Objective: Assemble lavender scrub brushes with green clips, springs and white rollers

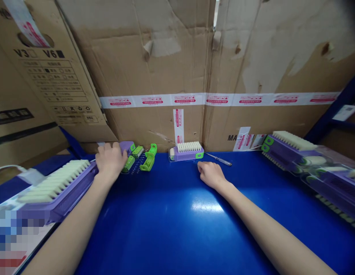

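My left hand (111, 159) is curled over a purple housing (127, 146) with a green end at the back left of the blue table; its fingertips are partly hidden. Beside that hand lie small green clips (148, 162) and green-framed pieces (129, 164), with several tiny screws (136, 166) scattered among them. My right hand (212, 174) rests on the table as a loose fist, with nothing visible in it. Just behind it are a purple brush unit (190, 153) with cream bristles and a screwdriver (220, 159) with a clear handle.
At the left stands another purple brush unit (57, 187), near a white plug (31, 175) and cable. Several purple brush units (294, 151) are stacked at the right. Cardboard walls (154, 72) with printed tape enclose the back of the blue table (166, 229). A blue metal frame (332, 110) rises at right.
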Demonstrator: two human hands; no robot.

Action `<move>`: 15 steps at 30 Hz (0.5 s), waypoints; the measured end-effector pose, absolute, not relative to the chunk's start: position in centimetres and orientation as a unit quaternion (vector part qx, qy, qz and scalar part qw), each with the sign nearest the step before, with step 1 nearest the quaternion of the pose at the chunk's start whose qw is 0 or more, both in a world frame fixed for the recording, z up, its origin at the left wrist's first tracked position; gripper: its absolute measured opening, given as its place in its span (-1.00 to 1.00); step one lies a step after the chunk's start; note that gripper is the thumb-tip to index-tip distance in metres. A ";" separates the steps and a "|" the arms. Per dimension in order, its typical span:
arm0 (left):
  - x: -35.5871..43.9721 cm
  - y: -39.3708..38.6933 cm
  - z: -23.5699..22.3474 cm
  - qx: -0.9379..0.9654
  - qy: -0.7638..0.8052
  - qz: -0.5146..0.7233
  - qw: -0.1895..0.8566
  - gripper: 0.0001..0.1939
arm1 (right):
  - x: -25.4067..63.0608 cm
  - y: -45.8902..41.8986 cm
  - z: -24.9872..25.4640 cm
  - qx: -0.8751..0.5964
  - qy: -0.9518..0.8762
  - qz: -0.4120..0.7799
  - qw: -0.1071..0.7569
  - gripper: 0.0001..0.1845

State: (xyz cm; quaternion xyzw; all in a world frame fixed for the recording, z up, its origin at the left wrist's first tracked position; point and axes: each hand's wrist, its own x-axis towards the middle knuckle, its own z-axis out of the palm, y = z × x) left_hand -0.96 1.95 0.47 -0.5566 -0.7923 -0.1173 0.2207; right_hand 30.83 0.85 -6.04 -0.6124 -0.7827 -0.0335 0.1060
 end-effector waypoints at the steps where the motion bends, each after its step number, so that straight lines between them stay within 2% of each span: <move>1: -1.2 2.5 0.6 -0.549 -0.803 -0.115 0.202 -0.50 | 30.8 0.9 -6.1 -0.613 -0.782 -0.034 0.110 -0.81; 10: -4.2 7.3 0.9 -0.479 -0.872 -0.092 -0.031 -0.14 | 31.0 0.9 -6.1 -0.612 -0.780 -0.023 0.127 -0.80; 15: -7.3 9.4 0.0 -0.508 -0.853 -0.107 -0.045 -0.04 | 31.0 1.0 -6.0 -0.613 -0.780 -0.016 0.125 -0.80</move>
